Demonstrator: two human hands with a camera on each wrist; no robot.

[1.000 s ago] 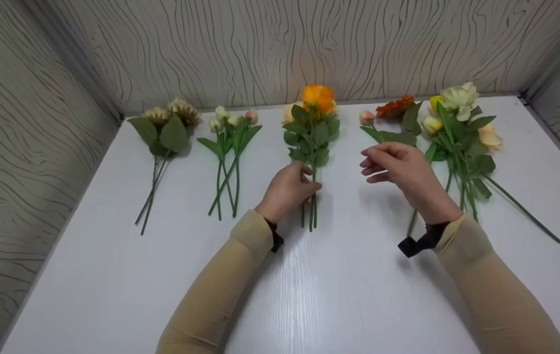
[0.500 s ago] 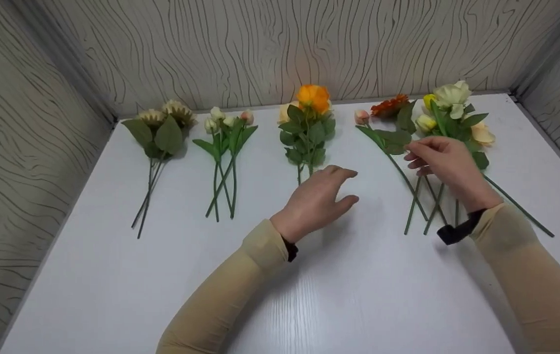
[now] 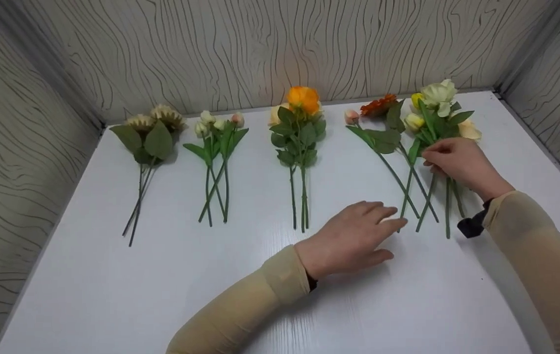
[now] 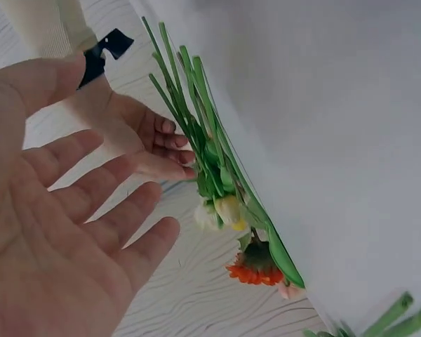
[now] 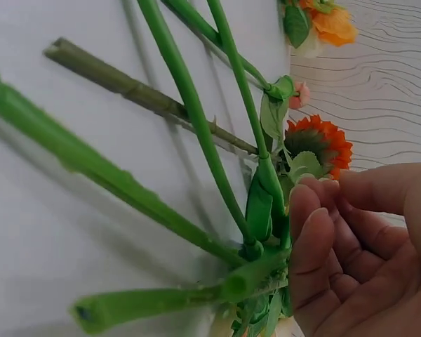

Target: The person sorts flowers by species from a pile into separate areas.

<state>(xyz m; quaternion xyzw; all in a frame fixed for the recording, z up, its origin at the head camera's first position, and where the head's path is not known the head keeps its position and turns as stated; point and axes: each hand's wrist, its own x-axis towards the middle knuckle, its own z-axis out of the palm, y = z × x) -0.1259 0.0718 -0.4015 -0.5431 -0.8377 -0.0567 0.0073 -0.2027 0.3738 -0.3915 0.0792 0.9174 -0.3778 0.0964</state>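
My right hand (image 3: 461,160) is at the right-hand group of flowers, loosely curled, its fingertips right at the green leaves and stems (image 5: 175,112). That group has yellow tulips (image 3: 414,121), a large whitish bloom (image 3: 439,93) and a peach bloom (image 3: 469,130), partly behind the hand. Just left of them lie an orange-red daisy-like flower (image 3: 378,105) and a pink tulip (image 3: 351,117), their stems crossing. With fingers spread, my left hand (image 3: 351,241) hovers over the white table (image 3: 240,275), fingertips close to the lower stem ends. Its palm (image 4: 49,246) holds nothing.
An orange bloom (image 3: 303,100) with paler ones and leafy stems lies mid-table. Farther left are white and pink tulips (image 3: 206,118), then cream flowers (image 3: 167,117) with broad leaves. Wood-patterned panels (image 3: 211,49) stand along the back and sides.
My left hand has let go of the orange flower's stems and moved right and toward me, fingers spreading. My right hand has moved right to the yellow tulips. The view has shifted slightly.
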